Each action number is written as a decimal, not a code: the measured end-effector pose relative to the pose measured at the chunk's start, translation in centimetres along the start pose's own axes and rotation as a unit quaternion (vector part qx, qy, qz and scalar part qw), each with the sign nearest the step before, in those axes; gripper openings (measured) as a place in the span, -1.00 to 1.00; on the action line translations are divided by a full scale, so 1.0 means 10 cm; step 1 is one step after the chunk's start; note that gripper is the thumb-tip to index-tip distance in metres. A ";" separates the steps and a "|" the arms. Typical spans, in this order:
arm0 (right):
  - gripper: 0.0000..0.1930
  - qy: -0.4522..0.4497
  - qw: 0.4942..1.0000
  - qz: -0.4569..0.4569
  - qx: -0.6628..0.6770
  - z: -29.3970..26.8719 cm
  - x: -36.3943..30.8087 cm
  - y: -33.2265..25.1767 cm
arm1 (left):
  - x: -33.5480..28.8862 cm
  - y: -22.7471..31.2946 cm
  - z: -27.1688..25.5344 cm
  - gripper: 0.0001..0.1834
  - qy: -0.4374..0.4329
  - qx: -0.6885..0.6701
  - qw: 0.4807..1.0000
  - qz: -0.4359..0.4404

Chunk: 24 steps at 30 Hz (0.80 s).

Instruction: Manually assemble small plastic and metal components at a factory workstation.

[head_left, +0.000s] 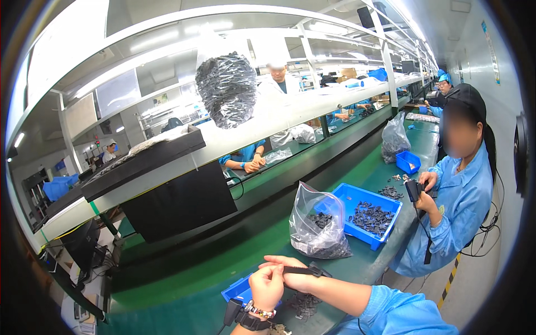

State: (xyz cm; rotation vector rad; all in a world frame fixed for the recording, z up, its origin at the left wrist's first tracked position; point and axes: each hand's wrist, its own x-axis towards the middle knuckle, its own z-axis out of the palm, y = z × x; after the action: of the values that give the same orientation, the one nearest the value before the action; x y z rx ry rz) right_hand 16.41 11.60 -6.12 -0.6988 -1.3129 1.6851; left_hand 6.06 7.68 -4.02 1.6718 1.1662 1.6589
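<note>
Left hand (267,286) pinches a narrow black fabric-like strap (300,271) across the right hand (291,262), its fingers extended, unclenched; if loose, the strap could slip.

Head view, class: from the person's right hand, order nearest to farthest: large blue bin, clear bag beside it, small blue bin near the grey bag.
1. Clear bag, beyond the right hand.
2. Large blue bin, right of that bag.
3. Small blue bin, near the grey bag.

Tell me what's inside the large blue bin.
Small dark parts lie heaped in the large blue bin. Any beneath the top layer are hidden, and the clear bag partly covers its left side.
</note>
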 end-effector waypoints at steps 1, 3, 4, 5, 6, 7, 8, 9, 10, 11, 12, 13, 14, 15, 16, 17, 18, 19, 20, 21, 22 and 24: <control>-0.49 -0.003 0.993 -0.031 -0.110 0.01 -0.07 0.02 | 0.01 -0.01 0.00 -0.75 -0.005 -0.013 1.000 0.007; -0.55 -0.052 0.959 -0.015 -0.279 0.08 -0.20 -0.01 | 0.09 -0.03 -0.03 -0.70 0.022 -0.142 0.980 -0.141; -0.52 -0.057 0.930 -0.176 -0.317 0.18 -0.35 -0.01 | 0.16 -0.04 -0.10 -0.67 0.045 -0.150 0.982 -0.106; -0.49 -0.038 0.897 -0.280 -0.341 0.27 -0.50 -0.04 | 0.23 -0.04 -0.16 -0.67 0.072 -0.167 0.977 -0.111; -0.47 -0.057 0.900 -0.301 -0.310 0.28 -0.63 -0.10 | 0.27 -0.03 -0.20 -0.67 0.020 -0.172 0.978 -0.116; -0.44 -0.079 0.911 -0.281 -0.291 0.28 -0.76 -0.17 | 0.31 -0.03 -0.24 -0.67 -0.001 -0.168 0.976 -0.137; -0.46 -0.050 0.910 -0.258 -0.321 0.24 -0.83 -0.24 | 0.32 -0.02 -0.25 -0.67 -0.026 -0.173 0.976 -0.129; -0.54 -0.014 0.901 -0.285 -0.326 0.20 -0.86 -0.30 | 0.32 -0.01 -0.25 -0.69 -0.055 -0.156 0.979 -0.124; -0.58 0.042 0.870 -0.334 -0.359 0.13 -0.87 -0.35 | 0.30 0.00 -0.24 -0.70 -0.093 -0.139 0.979 -0.115; -0.62 0.097 0.832 -0.383 -0.390 0.07 -0.85 -0.39 | 0.28 0.01 -0.22 -0.70 -0.085 -0.139 0.980 -0.117; -0.65 0.145 0.814 -0.388 -0.407 0.01 -0.83 -0.40 | 0.25 0.03 -0.19 -0.71 -0.118 -0.147 0.976 -0.108; -0.53 0.157 0.814 -0.355 -0.432 -0.06 -0.80 -0.41 | 0.22 0.04 -0.16 -0.72 -0.154 -0.157 0.971 -0.090; -0.45 0.136 0.833 -0.320 -0.430 -0.11 -0.80 -0.39 | 0.18 0.06 -0.13 -0.74 -0.169 -0.170 0.965 -0.105; -0.37 0.125 0.848 -0.291 -0.425 -0.15 -0.80 -0.37 | 0.15 0.07 -0.11 -0.74 -0.203 -0.199 0.953 -0.109; -0.34 0.069 0.925 -0.252 -0.277 -0.17 -0.81 -0.33 | 0.12 0.07 -0.09 -0.74 -0.243 -0.225 0.936 -0.120; -0.31 0.021 0.977 -0.175 -0.117 -0.19 -0.83 -0.29 | 0.09 0.07 -0.06 -0.73 -0.272 -0.257 0.919 -0.128; -0.38 0.030 0.984 -0.068 -0.159 -0.25 -0.88 -0.27 | 0.06 0.06 -0.05 -0.72 -0.309 -0.268 0.902 -0.141; -0.38 0.019 0.981 -0.109 -0.161 -0.31 -0.93 -0.25 | 0.04 0.05 -0.02 -0.72 -0.328 -0.276 0.891 -0.147; -0.43 0.011 0.978 -0.073 -0.197 -0.37 -0.97 -0.24 | 0.02 0.03 0.00 -0.71 -0.331 -0.274 0.890 -0.150; -0.48 -0.001 0.976 -0.057 -0.208 -0.43 -1.01 -0.23 | 0.00 0.01 0.01 -0.70 -0.334 -0.273 0.889 -0.153; -0.61 0.011 0.964 -0.079 -0.252 -0.48 -1.01 -0.22 | 0.00 -0.02 0.02 -0.70 -0.335 -0.273 0.888 -0.155; -0.62 0.002 0.954 -0.085 -0.289 -0.58 -1.02 -0.22 | 0.00 -0.06 0.04 -0.70 -0.348 -0.246 0.892 -0.151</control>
State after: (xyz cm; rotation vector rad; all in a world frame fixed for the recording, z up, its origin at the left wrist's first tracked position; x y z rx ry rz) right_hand 26.66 5.47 -6.51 -0.8851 -1.8319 1.1575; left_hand 6.32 8.05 -4.61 1.4579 0.5456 0.9151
